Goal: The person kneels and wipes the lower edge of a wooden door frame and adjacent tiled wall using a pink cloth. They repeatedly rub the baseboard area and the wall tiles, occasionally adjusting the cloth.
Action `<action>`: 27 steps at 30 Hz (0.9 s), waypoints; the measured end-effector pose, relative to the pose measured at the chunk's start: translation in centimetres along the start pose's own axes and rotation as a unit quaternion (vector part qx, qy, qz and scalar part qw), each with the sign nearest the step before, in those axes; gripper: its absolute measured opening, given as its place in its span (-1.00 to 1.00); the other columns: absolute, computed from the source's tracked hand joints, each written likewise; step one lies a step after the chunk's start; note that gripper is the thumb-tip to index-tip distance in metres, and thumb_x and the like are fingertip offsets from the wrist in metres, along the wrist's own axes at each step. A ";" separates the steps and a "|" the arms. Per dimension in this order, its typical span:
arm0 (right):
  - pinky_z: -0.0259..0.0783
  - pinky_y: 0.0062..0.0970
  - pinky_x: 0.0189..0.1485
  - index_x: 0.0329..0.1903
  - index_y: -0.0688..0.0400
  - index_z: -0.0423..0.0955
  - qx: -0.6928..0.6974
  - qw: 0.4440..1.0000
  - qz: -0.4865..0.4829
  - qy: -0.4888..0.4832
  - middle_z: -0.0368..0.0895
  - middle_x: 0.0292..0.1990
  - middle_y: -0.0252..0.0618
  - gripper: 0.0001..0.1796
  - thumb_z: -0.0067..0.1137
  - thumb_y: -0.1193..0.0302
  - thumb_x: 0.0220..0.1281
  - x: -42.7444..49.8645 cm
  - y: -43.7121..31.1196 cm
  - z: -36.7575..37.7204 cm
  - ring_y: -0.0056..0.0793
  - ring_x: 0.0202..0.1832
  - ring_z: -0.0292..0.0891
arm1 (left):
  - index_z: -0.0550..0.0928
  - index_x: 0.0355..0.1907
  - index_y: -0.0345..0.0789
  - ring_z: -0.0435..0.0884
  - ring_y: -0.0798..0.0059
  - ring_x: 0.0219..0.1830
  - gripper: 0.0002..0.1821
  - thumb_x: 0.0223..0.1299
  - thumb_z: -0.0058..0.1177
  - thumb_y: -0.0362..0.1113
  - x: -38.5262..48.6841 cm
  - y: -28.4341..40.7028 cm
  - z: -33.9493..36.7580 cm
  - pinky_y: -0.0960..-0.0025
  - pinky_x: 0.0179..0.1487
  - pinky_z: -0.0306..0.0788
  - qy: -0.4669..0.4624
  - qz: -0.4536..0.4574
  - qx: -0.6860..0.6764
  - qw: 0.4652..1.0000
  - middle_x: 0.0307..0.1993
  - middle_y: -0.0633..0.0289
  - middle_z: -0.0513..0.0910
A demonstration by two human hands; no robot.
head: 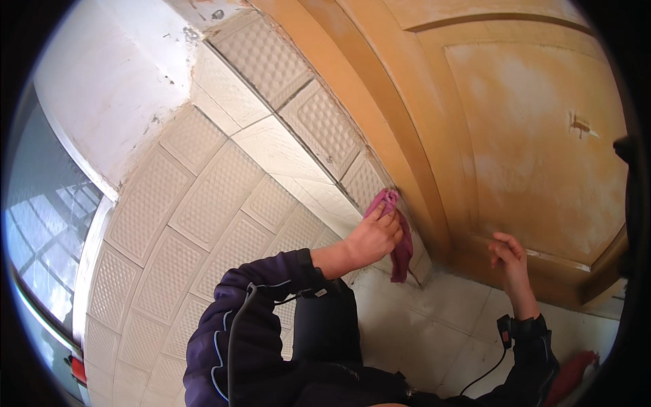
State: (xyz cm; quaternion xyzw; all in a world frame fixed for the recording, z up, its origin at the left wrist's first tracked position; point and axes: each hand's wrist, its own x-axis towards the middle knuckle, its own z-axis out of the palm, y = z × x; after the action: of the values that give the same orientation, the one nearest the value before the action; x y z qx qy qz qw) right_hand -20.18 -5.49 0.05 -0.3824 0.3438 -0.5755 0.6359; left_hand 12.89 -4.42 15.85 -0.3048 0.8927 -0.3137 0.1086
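My left hand [374, 236] presses a pinkish-purple cloth [402, 254] against the narrow strip of embossed wall tiles [362, 175] beside the wooden door frame [407, 168]. Part of the cloth hangs below my fingers towards the floor, and its top edge is bunched up. My right hand [510, 257] is raised in front of the lower part of the brown wooden door [539, 152]. Nothing shows in it; its fingers are loosely bent and apart.
Light floor tiles [427, 325] meet the door's bottom. A red item [572, 374], perhaps cloth, lies by my right sleeve. More beige embossed tiles [203, 203] cover the wall at left, below a white plastered part [117, 76]. A window [46, 219] is at far left.
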 end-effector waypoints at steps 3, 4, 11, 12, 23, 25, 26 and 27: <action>0.36 -0.60 -0.41 0.03 0.15 0.52 -0.010 1.000 -0.012 -0.003 0.59 -0.30 -0.30 -0.71 0.11 0.45 0.25 0.2 0.1 0.1 -0.67 -0.45 0.40 | 0.59 -0.14 -0.35 0.43 0.12 0.24 -0.63 -0.03 -0.01 -0.24 -0.9 -2.6 -3.8 -0.06 0.34 0.20 0.047 -0.016 0.074 0.996 0.04 0.00 0.54; 0.36 -0.61 -0.41 0.03 0.15 0.52 -0.015 1.000 -0.015 -0.006 0.58 -0.30 -0.31 -0.71 0.10 0.45 0.25 0.3 0.1 0.2 -0.67 -0.45 0.40 | 0.59 -0.14 -0.35 0.43 0.13 0.24 -0.63 -0.03 -0.01 -0.24 -1.2 -3.7 -5.4 -0.06 0.34 0.20 0.073 -0.026 0.104 0.992 0.05 0.01 0.54; 0.35 -0.63 -0.45 0.04 0.15 0.52 0.000 1.000 0.018 -0.001 0.57 -0.30 -0.33 -0.71 0.10 0.46 0.26 1.1 1.1 0.7 -0.68 -0.45 0.39 | 0.59 -0.25 -0.35 0.51 0.22 0.15 -0.74 -0.09 0.14 -0.36 -1.0 -12.9 -17.2 0.04 0.37 0.22 0.231 -0.109 0.256 0.932 -0.06 0.10 0.59; 0.35 -0.63 -0.45 0.04 0.14 0.52 -0.005 1.000 0.016 -0.004 0.57 -0.30 -0.33 -0.71 0.11 0.46 0.26 1.4 1.3 0.8 -0.68 -0.44 0.39 | 0.60 -0.22 -0.34 0.51 0.25 0.16 -0.76 0.00 0.19 -0.34 -0.9 -13.8 -18.3 0.06 0.36 0.21 0.262 -0.138 0.264 0.918 -0.01 0.14 0.60; 0.36 -0.62 -0.39 0.03 0.15 0.52 -0.016 0.999 0.029 -0.003 0.58 -0.28 -0.35 -0.70 0.15 0.42 0.24 1.3 1.4 1.0 -0.71 -0.43 0.39 | 0.58 -0.07 -0.30 0.39 0.22 0.31 -0.65 0.07 0.01 -0.25 -1.5 -3.9 -6.0 -0.05 0.30 0.16 0.064 -0.117 0.138 0.981 0.18 0.07 0.51; 0.36 -0.63 -0.39 0.02 0.16 0.53 -0.024 0.999 0.029 0.006 0.59 -0.29 -0.35 -0.71 0.14 0.41 0.24 0.9 1.2 0.8 -0.71 -0.44 0.39 | 0.58 -0.06 -0.32 0.37 0.16 0.31 -0.63 0.10 -0.05 -0.22 -0.7 -1.3 -1.9 -0.08 0.32 0.18 0.021 -0.072 0.104 0.992 0.19 -0.02 0.48; 0.36 -0.63 -0.38 0.02 0.16 0.53 -0.028 0.999 0.028 0.011 0.59 -0.29 -0.35 -0.71 0.14 0.41 0.24 0.7 1.1 0.7 -0.71 -0.44 0.39 | 0.58 -0.05 -0.34 0.37 0.11 0.31 -0.62 0.09 -0.06 -0.21 -0.2 0.1 0.1 -0.10 0.34 0.18 -0.001 -0.054 0.091 0.994 0.19 -0.07 0.47; 0.36 -0.63 -0.38 0.02 0.16 0.53 -0.034 0.999 0.027 0.014 0.59 -0.30 -0.35 -0.71 0.14 0.41 0.24 0.6 1.0 0.6 -0.71 -0.44 0.40 | 0.58 -0.05 -0.35 0.37 0.07 0.29 -0.61 0.08 -0.05 -0.21 0.4 1.6 1.9 -0.11 0.35 0.16 -0.028 -0.024 0.070 0.997 0.16 -0.09 0.48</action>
State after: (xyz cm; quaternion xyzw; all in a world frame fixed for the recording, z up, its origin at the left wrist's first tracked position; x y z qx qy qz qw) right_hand -19.12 -5.96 -0.54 -0.3865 0.3819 -0.5514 0.6331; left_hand 12.50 -4.65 13.41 -0.3264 0.8577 -0.3691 0.1470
